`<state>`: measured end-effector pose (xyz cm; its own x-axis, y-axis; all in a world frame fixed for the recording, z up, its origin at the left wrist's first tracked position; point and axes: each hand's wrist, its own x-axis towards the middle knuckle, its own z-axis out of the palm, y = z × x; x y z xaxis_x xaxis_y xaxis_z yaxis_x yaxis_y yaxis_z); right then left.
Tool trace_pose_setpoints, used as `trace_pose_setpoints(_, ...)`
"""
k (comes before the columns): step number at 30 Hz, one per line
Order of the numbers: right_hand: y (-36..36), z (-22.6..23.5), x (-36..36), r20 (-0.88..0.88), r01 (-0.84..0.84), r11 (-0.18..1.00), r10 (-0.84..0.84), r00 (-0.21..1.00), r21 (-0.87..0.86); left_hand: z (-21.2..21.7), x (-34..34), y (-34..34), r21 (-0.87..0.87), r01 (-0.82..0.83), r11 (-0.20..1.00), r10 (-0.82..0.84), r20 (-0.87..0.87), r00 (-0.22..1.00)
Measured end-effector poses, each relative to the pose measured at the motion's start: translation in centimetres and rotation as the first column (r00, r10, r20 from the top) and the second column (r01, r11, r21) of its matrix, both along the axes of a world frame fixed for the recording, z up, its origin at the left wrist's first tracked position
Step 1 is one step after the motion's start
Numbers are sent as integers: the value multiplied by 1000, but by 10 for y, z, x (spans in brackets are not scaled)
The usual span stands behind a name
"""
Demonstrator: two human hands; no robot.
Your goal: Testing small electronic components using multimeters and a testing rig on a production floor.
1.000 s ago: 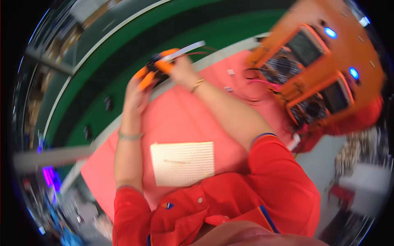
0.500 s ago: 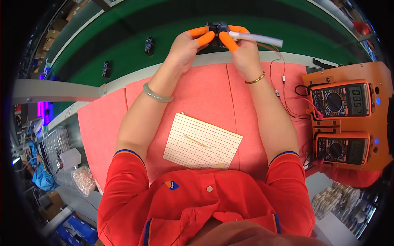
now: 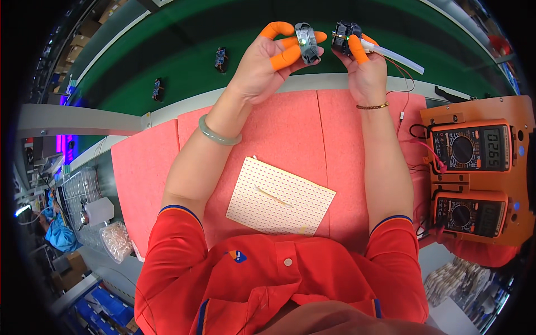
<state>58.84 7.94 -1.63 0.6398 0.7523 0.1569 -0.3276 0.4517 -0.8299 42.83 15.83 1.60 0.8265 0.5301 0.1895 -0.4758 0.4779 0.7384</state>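
Note:
My left hand (image 3: 273,58), with orange finger cots on its fingers, grips a dark grey, ring-like electronic part (image 3: 306,43) that has a small bright spot. My right hand (image 3: 366,64) also wears orange finger cots. Its fingers are closed on a black electronic assembly (image 3: 344,39) with a small green light. A translucent white tube (image 3: 399,58) and thin wires stick out to the right from beside this assembly; how they join it is hidden by the fingers. A gap separates the two held pieces, which are above the green surface (image 3: 190,33).
Two small circuit modules (image 3: 221,59) lie on the green surface to the left. A perforated cream sheet (image 3: 279,215) with a thin stick (image 3: 273,196) rests on the pink mat (image 3: 279,131). Two orange multimeters (image 3: 472,148) stand at the right, with leads. A metal post (image 3: 84,120) juts in from the left.
My hands were together around one dark piece; they have moved apart, each with a piece. My right hand has shifted right with the tube. The whole view has shifted slightly.

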Motion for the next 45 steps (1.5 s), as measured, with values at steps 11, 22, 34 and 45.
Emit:
trace_pose_setpoints(11,6,-2,1,5,20,999,-20,1000,44,-17,16,18,133,-173,976,203,-254,946)
trace_pose_setpoints(22,-3,-3,9,24,67,997,-67,997,-21,0,-8,44,820,547,-168,974,54,218)
trace_pose_setpoints(34,-2,9,-32,68,-57,995,63,996,-86,2,-9,14,267,-183,946,275,-368,888)
trace_pose_setpoints(45,-2,7,-32,-38,-202,979,200,979,-31,-17,-10,3,154,-165,974,201,-261,944)
